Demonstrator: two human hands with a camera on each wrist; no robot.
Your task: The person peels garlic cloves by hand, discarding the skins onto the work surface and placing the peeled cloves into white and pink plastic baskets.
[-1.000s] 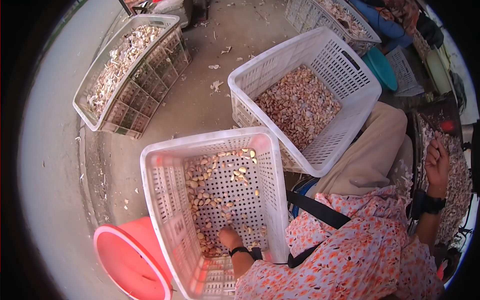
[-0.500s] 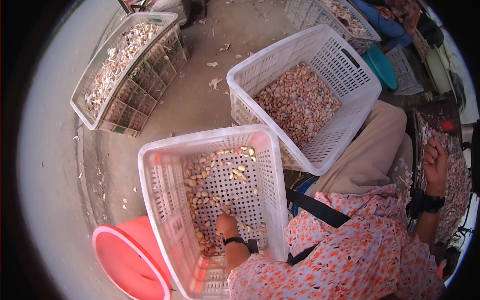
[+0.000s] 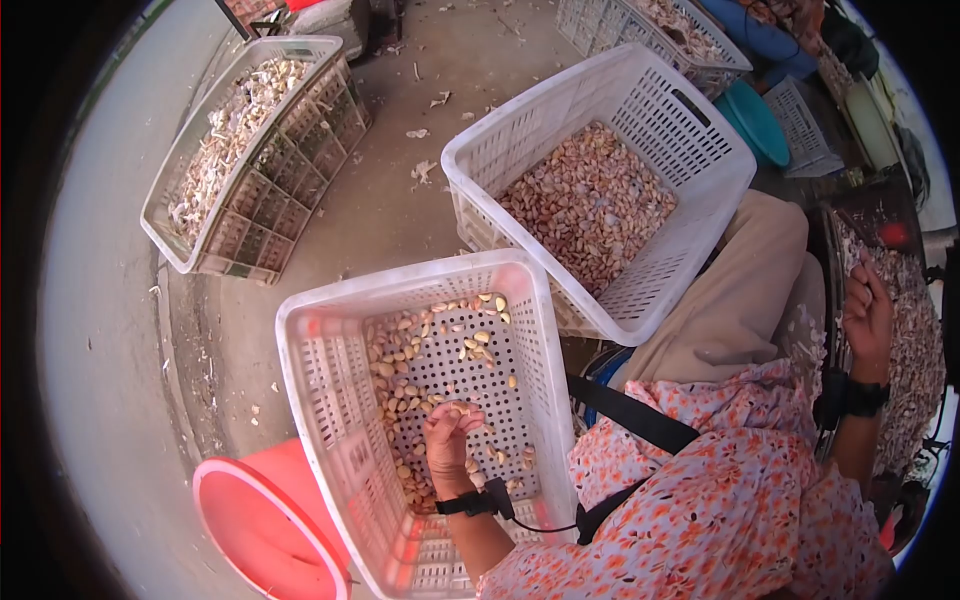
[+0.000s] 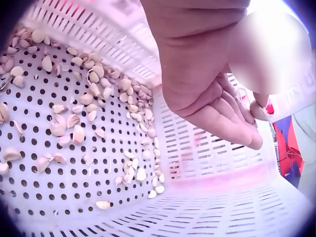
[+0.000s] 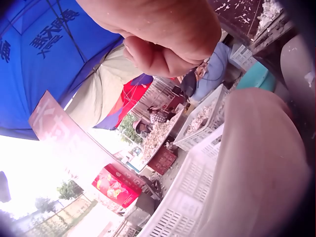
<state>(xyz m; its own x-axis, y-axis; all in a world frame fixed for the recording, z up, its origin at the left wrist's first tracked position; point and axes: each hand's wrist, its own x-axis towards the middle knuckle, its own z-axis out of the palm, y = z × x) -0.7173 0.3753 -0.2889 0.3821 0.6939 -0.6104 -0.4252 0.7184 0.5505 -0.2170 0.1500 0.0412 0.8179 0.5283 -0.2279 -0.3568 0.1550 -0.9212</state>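
Observation:
Inside the near white crate, my left hand is raised above the perforated floor, wrist turned and fingers pointing right. A pale garlic clove, mostly hidden, shows between its fingers and thumb. Loose garlic cloves lie along the crate's far and left sides, with a few scattered on the bare floor. My right hand is held up at the far right, beside a surface covered in garlic skins. Its index finger points up while the other fingers curl; I cannot tell whether they hold anything.
A second white crate with a layer of cloves touches the near crate's corner. A full garlic crate stands at upper left. A red bucket lies tipped at lower left. My leg is beside the second crate.
My left hand has lifted from among the cloves on the crate floor, moved slightly away from my body and turned its fingers rightward. The right hand stays nearly in place.

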